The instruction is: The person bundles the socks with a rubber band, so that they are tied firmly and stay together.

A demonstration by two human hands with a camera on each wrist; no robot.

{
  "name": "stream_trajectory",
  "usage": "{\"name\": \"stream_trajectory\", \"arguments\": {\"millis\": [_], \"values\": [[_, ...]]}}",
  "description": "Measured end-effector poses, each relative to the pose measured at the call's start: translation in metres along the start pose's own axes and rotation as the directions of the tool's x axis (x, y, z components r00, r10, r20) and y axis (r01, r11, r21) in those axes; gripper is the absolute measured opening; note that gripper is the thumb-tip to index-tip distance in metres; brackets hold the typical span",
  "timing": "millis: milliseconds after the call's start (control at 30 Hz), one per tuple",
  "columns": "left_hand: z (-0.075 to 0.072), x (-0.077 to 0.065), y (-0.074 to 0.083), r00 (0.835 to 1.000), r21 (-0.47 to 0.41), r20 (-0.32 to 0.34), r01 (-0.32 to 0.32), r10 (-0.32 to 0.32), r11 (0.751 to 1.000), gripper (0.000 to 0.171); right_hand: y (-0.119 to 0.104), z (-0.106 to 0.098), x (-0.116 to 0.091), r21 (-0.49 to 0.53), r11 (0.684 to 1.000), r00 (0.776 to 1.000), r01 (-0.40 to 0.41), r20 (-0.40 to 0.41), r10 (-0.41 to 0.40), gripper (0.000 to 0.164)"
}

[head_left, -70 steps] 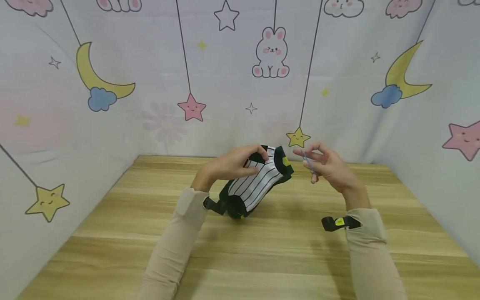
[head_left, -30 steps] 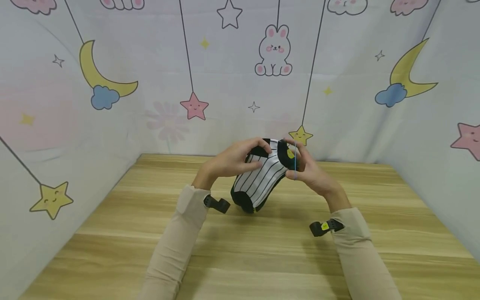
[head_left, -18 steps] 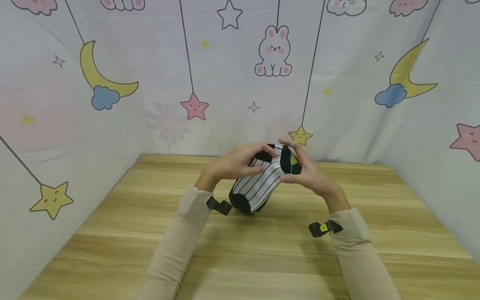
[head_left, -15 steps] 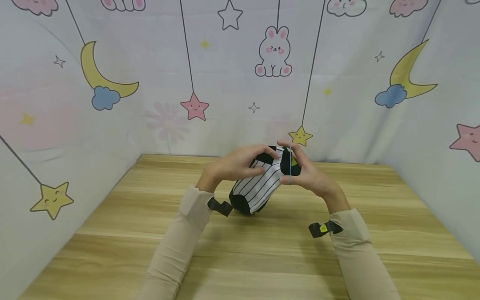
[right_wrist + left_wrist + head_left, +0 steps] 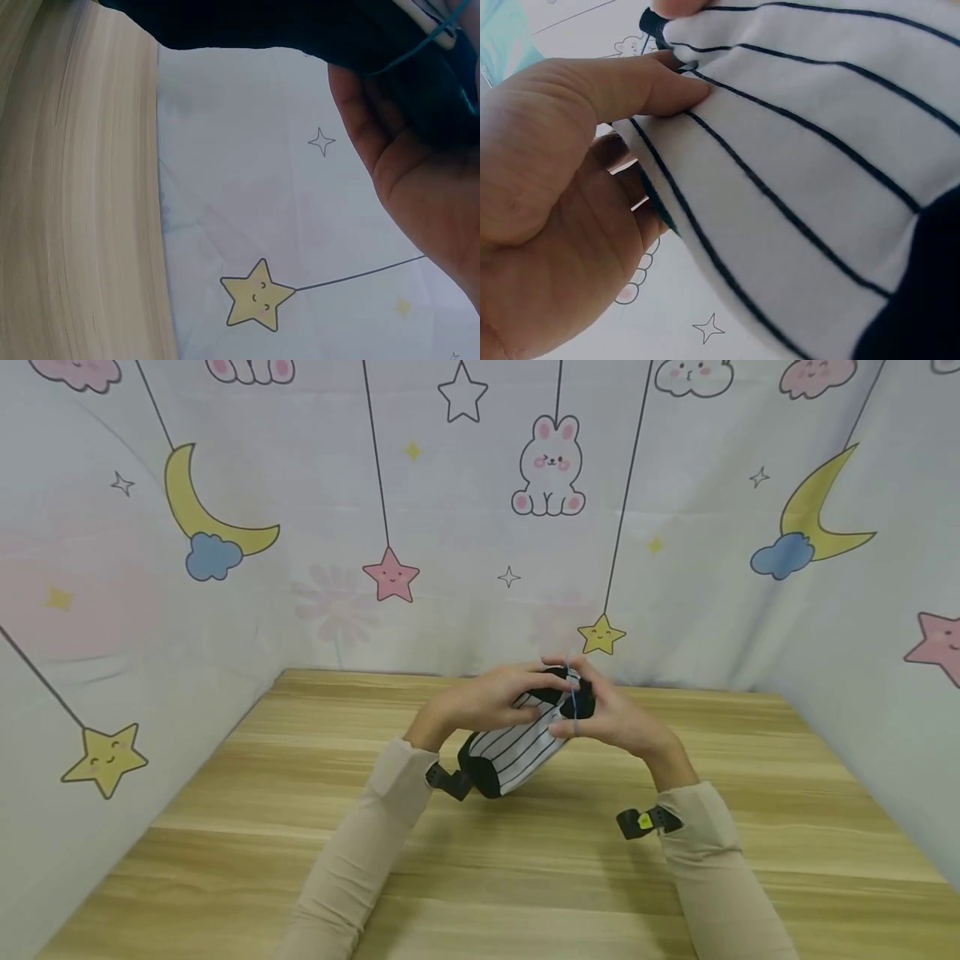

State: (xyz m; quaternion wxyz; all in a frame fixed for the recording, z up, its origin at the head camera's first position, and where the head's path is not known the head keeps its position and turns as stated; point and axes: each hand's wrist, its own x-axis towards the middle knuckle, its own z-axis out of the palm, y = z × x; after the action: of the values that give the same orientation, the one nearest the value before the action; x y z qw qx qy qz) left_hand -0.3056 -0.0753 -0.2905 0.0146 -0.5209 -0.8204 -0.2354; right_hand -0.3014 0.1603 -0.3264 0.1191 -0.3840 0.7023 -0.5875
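Note:
A pair of white socks (image 5: 521,750) with black stripes and dark toe, heel and cuff parts is held tilted above the table. My left hand (image 5: 491,697) grips them near the heel; in the left wrist view its thumb (image 5: 656,90) presses on the striped cloth (image 5: 795,142), its other fingers behind. Over at the cuff end, my right hand (image 5: 618,714) curves around the dark cuff (image 5: 579,700). A thin blue rubber band (image 5: 575,706) is stretched between its thumb and fingers, crossing in front of the socks. In the right wrist view the band (image 5: 424,46) passes over dark cloth.
The wood-grain table (image 5: 525,877) spreads beneath both hands. A white cloth backdrop (image 5: 450,510) printed with stars, moons and rabbits encloses the back and sides. Each wrist carries a small black camera (image 5: 632,823).
My right hand came from the right with the rubber band and brought it over the cuff end, then farther left along the socks. Lately both hands have sunk slightly and drawn closer together.

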Motion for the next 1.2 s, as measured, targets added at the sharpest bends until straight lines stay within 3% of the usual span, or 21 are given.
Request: {"name": "stream_trajectory", "arguments": {"millis": [367,600,733,1000,1200], "values": [[0.003,-0.001,-0.002,1.0,-0.041,0.01,0.012,-0.012,0.999,0.066,0.001,-0.001,0.002,-0.093,0.995,0.999,-0.024,-0.038,0.021,0.078],[0.003,-0.001,-0.005,1.0,-0.047,-0.015,0.023,-0.024,0.999,0.07,-0.001,-0.006,-0.001,-0.225,0.974,0.989,-0.023,-0.146,-0.01,0.053],[0.002,-0.001,-0.005,0.998,-0.059,-0.039,0.043,-0.045,0.997,0.07,-0.003,-0.01,-0.001,-0.248,0.969,0.981,-0.021,-0.194,-0.028,0.053],[0.0,-0.001,-0.005,0.992,-0.102,-0.077,0.096,-0.104,0.99,0.076,-0.004,-0.016,-0.005,-0.263,0.963,0.936,0.059,-0.321,-0.145,0.039],[-0.003,-0.004,-0.007,0.983,-0.092,-0.138,0.107,-0.119,0.99,0.083,-0.004,-0.024,-0.01,-0.203,0.969,0.871,0.139,-0.441,-0.217,0.031]]}}
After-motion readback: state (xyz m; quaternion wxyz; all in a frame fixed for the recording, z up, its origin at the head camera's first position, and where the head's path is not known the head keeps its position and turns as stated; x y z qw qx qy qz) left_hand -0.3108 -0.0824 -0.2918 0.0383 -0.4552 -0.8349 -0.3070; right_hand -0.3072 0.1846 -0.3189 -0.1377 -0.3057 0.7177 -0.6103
